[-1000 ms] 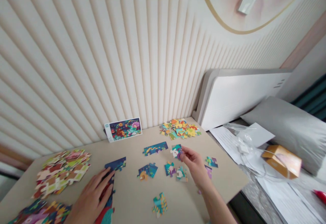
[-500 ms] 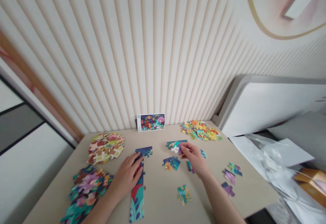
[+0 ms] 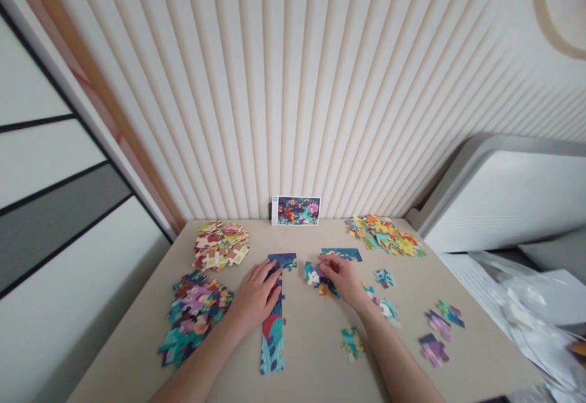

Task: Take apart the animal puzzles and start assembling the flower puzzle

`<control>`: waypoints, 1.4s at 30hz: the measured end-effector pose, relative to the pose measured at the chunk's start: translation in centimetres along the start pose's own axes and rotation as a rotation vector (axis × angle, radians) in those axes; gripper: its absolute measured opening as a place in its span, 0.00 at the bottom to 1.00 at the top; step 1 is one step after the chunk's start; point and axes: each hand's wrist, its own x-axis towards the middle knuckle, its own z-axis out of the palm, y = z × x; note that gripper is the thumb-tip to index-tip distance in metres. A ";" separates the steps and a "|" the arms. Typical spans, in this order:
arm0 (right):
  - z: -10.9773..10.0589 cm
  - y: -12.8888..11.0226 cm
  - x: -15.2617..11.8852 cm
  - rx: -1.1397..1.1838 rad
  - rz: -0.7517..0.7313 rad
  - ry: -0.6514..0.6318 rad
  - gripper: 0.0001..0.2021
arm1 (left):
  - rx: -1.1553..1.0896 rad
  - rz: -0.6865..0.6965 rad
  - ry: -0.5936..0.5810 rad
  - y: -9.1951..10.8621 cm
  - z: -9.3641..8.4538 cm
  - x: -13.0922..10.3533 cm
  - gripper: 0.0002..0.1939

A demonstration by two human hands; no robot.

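My left hand (image 3: pixel 256 293) lies with its fingers apart over the upper part of a joined puzzle strip (image 3: pixel 273 345), dark blue at the top corner and red and teal below. Between the fingertips of my right hand (image 3: pixel 341 278) is a puzzle piece (image 3: pixel 312 273) with teal, white and purple on it. Under and beside that piece is a dark blue and orange section (image 3: pixel 326 289), partly hidden by the hand. Just behind my right hand lies a joined dark blue strip (image 3: pixel 344 254). A teal and yellow piece (image 3: pixel 352 344) rests nearer the front.
A picture card (image 3: pixel 296 210) stands against the ribbed wall. Piles of pieces sit at the back left (image 3: pixel 220 245), front left (image 3: pixel 195 317) and back right (image 3: pixel 385 235). Loose purple pieces (image 3: pixel 433 350) lie on the right of the table (image 3: pixel 311 378). Papers and plastic are beyond its right edge.
My right hand has moved a little left and nearer with the piece, away from the dark blue strip. My left hand stays on the left strip. The camera view has turned left.
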 end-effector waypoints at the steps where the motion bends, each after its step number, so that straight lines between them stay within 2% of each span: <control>1: 0.0 -0.1 0.0 -0.062 -0.036 -0.015 0.17 | -0.003 -0.001 0.000 0.0 -0.1 0.0 0.21; 4: -0.5 -0.5 0.0 -0.264 -0.125 0.031 0.15 | -0.007 0.000 0.000 0.1 -0.2 0.0 0.21; 6: -1.1 -0.6 -0.2 -0.358 -0.138 0.072 0.14 | -0.015 0.002 0.005 0.1 -0.2 0.0 0.21; 9: -1.2 -1.2 -1.2 -0.476 -0.162 0.068 0.13 | -0.021 0.002 0.010 0.1 -0.2 0.0 0.21; 14: 1.3 -3.3 -3.0 -0.731 -0.197 0.013 0.16 | 0.013 -0.005 -0.031 0.2 -0.2 0.1 0.21; 18: 3.2 -4.4 -3.1 -0.849 -0.180 -0.006 0.19 | 0.034 -0.005 -0.049 0.2 -0.3 0.1 0.22; 21: 3.4 -4.4 -2.8 -0.838 -0.199 -0.058 0.20 | 0.041 -0.001 -0.053 0.2 -0.3 0.1 0.22; 24: 2.8 -4.2 -2.7 -0.757 -0.306 -0.179 0.18 | 0.042 -0.003 -0.057 0.2 -0.3 0.1 0.22; 26: 2.4 -4.0 -2.7 -0.705 -0.365 -0.222 0.22 | 0.040 -0.006 -0.055 0.2 -0.3 0.2 0.22; 29: 1.9 -3.9 -2.7 -0.699 -0.326 -0.167 0.24 | 0.031 -0.008 -0.048 0.2 -0.3 0.2 0.21; 33: 2.0 -4.1 -2.8 -0.723 -0.274 -0.105 0.15 | 0.006 -0.006 -0.029 0.3 -0.4 0.2 0.21; 38: 3.2 -4.3 -3.0 -0.722 -0.277 -0.081 0.26 | -0.010 -0.016 -0.018 0.4 -0.5 0.2 0.21; 42: 3.7 -4.2 -3.0 -0.681 -0.286 -0.138 0.26 | -0.008 -0.026 -0.021 0.4 -0.4 0.1 0.21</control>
